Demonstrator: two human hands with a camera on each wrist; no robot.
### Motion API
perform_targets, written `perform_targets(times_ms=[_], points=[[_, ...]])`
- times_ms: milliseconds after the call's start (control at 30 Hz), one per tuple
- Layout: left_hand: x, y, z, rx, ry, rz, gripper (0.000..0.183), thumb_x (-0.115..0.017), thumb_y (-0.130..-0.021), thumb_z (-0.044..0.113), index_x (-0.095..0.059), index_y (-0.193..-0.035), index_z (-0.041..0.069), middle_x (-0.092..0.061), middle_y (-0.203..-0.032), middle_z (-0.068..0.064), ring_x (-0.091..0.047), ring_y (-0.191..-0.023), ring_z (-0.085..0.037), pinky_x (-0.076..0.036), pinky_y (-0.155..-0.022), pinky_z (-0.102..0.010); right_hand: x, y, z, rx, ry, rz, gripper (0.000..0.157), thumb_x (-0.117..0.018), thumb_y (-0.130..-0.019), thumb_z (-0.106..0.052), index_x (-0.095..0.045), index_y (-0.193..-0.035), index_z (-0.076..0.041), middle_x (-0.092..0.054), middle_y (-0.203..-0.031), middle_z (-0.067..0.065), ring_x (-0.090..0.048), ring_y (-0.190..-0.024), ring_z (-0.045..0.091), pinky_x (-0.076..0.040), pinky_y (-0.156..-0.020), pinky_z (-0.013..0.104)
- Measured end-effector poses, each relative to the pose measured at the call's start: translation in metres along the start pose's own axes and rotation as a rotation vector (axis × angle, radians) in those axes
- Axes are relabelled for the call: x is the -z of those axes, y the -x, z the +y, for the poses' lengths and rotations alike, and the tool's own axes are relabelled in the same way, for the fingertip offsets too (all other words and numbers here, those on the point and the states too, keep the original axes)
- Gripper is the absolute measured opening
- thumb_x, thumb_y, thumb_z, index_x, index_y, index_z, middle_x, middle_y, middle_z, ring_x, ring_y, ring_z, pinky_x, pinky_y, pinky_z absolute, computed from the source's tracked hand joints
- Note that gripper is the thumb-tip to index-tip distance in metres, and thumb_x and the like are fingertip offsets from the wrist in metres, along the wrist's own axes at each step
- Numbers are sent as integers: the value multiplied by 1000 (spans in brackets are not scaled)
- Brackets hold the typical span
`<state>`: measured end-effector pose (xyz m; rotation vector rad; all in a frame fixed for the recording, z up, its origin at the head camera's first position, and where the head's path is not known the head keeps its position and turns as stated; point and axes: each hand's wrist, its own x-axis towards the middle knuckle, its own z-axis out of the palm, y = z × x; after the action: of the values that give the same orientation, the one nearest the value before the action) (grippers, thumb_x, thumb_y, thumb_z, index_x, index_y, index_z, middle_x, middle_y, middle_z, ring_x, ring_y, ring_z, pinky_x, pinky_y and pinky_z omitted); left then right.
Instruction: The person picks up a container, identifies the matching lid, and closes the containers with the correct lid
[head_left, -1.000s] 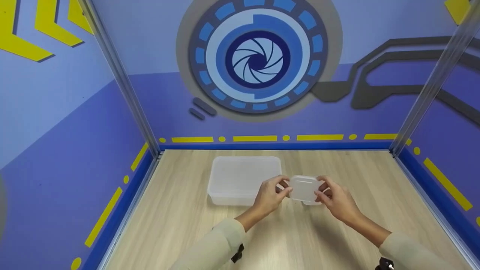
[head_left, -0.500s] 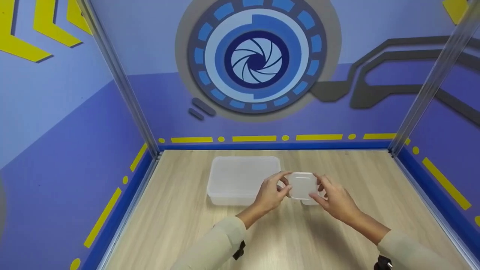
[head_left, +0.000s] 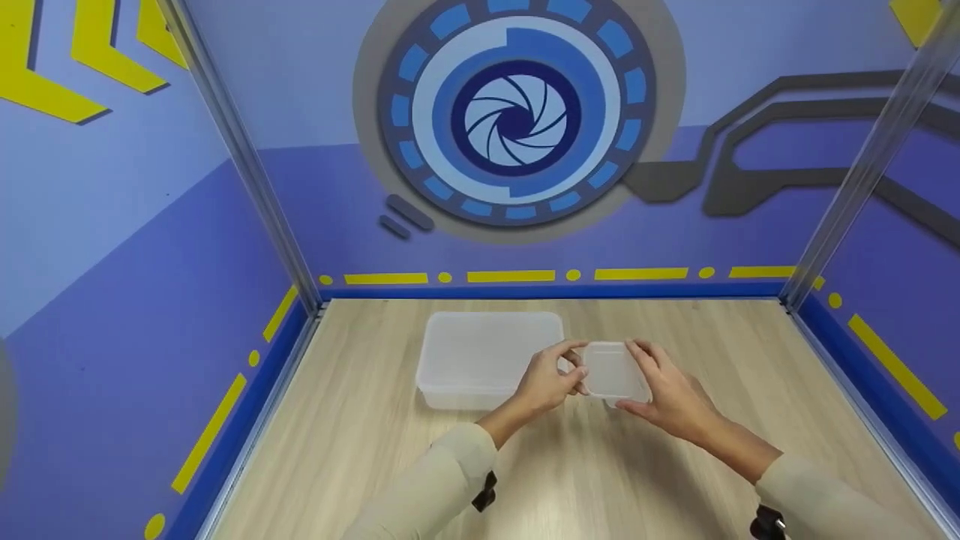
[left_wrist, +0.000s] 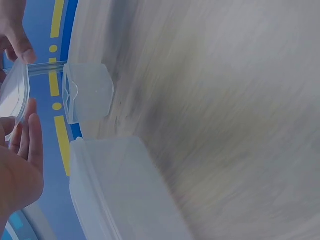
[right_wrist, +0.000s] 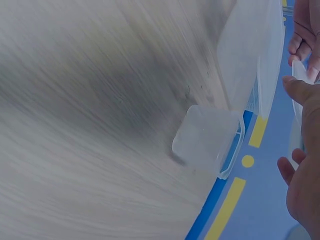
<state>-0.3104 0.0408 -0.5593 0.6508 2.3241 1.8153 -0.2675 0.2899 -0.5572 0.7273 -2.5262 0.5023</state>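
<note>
A small clear plastic lid (head_left: 611, 371) is held up between both hands, its face toward the head camera. My left hand (head_left: 546, 381) pinches its left edge, thumb in front and fingers behind. My right hand (head_left: 676, 396) grips the right side, fingers near the top corner and thumb near the bottom one. Under the lid, a small clear container (left_wrist: 91, 93) with an open top stands on the table; in the head view the lid and right hand hide most of it. The right wrist view also shows this small container (right_wrist: 206, 140).
To the left of the hands stands a large translucent box (head_left: 487, 349) with its lid on, close behind the left hand. The wooden table (head_left: 360, 450) is bounded by blue printed walls (head_left: 315, 195) at the back and sides.
The lid has risen slightly and turned more upright. My right hand has shifted from pinching its right edge to spanning that side, with its fingers higher and thumb lower.
</note>
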Motion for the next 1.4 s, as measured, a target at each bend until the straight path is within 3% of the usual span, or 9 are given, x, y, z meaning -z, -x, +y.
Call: perform_targets(times_ms=[133, 233, 467, 667, 933, 1133, 1400], points=[[-2, -2, 2, 29, 24, -13, 46, -67, -103, 2, -61, -147, 9, -65, -103, -1, -77, -73, -24, -63, -69, -30, 2, -1, 3, 5, 14, -14, 104, -101, -71, -29, -48, -154, 3, -55, -142, 26, -67, -111, 41, -62, -76, 55], [-3, -4, 4, 16, -37, -35, 47, -68, -103, 5, -59, -148, 6, -65, -106, 0, -76, -76, -23, -61, -68, -26, 3, -1, 6, 2, 18, -17, 104, -102, -69, -29, -50, -153, 4, -57, -141, 26, -66, -114, 42, -62, -79, 56], [-2, -10, 13, -21, -360, -97, 66, -83, -95, 26, -55, -151, 9, -57, -136, 0, -69, -109, -12, -57, -83, -20, 6, -3, 12, -58, -30, -63, 99, -100, -73, -31, -51, -152, 3, -56, -143, 24, -64, -121, 44, -60, -86, 60], [-6, -16, 18, -98, -621, -150, 85, -85, -91, 43, -46, -160, 13, -45, -153, 2, -59, -129, -11, -51, -102, -24, 10, -7, 19, -112, -58, -116, 97, -98, -76, -34, -51, -151, 3, -53, -146, 23, -57, -130, 44, -55, -97, 62], [-11, -28, 16, -177, -719, -139, 89, -88, -89, 39, -44, -161, 10, -46, -157, -2, -52, -138, -12, -44, -112, -26, 14, -15, 28, -141, -88, -155, 94, -96, -79, -33, -50, -151, 5, -53, -148, 24, -54, -134, 46, -50, -101, 65], [-17, -31, 13, -263, -874, -125, 86, -84, -92, 44, -45, -159, 6, -49, -155, -5, -49, -141, -17, -43, -115, -27, 15, -13, 34, -165, -90, -165, 92, -96, -79, -35, -52, -150, 5, -54, -146, 24, -56, -132, 46, -51, -100, 65], [-22, -34, 11, -265, -919, -126, 82, -81, -94, 45, -48, -158, 7, -52, -155, -4, -51, -141, -17, -43, -115, -28, 16, -11, 39, -192, -97, -172, 89, -96, -78, -36, -56, -146, 5, -59, -140, 22, -60, -127, 45, -53, -99, 64]])
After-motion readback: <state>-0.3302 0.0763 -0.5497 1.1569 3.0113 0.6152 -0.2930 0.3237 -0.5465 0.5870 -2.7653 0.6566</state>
